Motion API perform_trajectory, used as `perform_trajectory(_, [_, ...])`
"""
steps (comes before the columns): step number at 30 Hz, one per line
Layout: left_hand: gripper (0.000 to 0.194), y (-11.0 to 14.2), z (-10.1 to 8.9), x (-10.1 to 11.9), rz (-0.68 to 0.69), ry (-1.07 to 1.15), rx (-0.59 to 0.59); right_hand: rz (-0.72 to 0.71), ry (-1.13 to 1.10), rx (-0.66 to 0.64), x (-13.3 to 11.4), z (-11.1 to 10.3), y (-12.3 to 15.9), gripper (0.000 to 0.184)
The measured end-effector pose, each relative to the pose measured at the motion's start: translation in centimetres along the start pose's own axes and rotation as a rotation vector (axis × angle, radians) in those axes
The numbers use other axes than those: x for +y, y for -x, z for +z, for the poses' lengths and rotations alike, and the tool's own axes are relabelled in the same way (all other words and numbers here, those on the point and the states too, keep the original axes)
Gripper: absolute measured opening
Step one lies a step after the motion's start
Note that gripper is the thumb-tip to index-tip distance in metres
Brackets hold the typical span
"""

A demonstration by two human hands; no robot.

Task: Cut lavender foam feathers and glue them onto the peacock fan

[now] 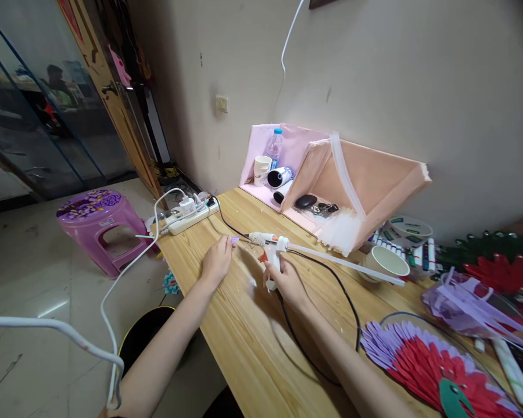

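My right hand (289, 281) is wrapped round the handle of a white hot glue gun (270, 247), its orange trigger by my fingers. A long whitish glue stick (344, 259) sticks out of the gun's back end toward the right. The nozzle points left, at my left hand (217, 259). That hand is closed in a pinch over the table, gripping a small purple piece (235, 239), perhaps paper or foam. The nozzle is close to this piece; whether they touch I cannot tell. A black cord (351, 302) loops from the gun's handle across the wood.
A white power strip (194, 217) with plugs lies at the table's left corner. Pink boxes (375, 168) stand against the wall. On the right are a paper cup (390, 262) and a red-and-purple petal craft (431, 360). A purple stool (102, 226) and black bin (150, 334) stand left.
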State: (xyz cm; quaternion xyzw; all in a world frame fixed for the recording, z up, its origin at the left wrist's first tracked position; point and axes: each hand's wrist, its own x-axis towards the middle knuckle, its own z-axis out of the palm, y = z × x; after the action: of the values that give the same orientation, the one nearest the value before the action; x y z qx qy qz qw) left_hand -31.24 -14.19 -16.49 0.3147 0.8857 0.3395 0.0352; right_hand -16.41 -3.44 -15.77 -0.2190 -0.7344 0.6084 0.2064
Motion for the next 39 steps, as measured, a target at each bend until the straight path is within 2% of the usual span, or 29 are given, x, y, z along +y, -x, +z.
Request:
perform_trajectory(6, [0.035, 0.17, -0.07, 0.28, 0.015, -0.065, -0.010, -0.022, -0.043, -0.060, 0.85, 0.24, 0.00, 0.016])
perform_trajectory(15, [0.037, 0.33, -0.06, 0.38, 0.038, -0.091, -0.012, 0.012, -0.037, -0.079, 0.47, 0.29, -0.11, 0.020])
perform_trajectory(39, [0.036, 0.27, -0.11, 0.60, 0.046, -0.143, -0.003, -0.036, 0.015, -0.114, 0.91, -0.09, -0.34, 0.017])
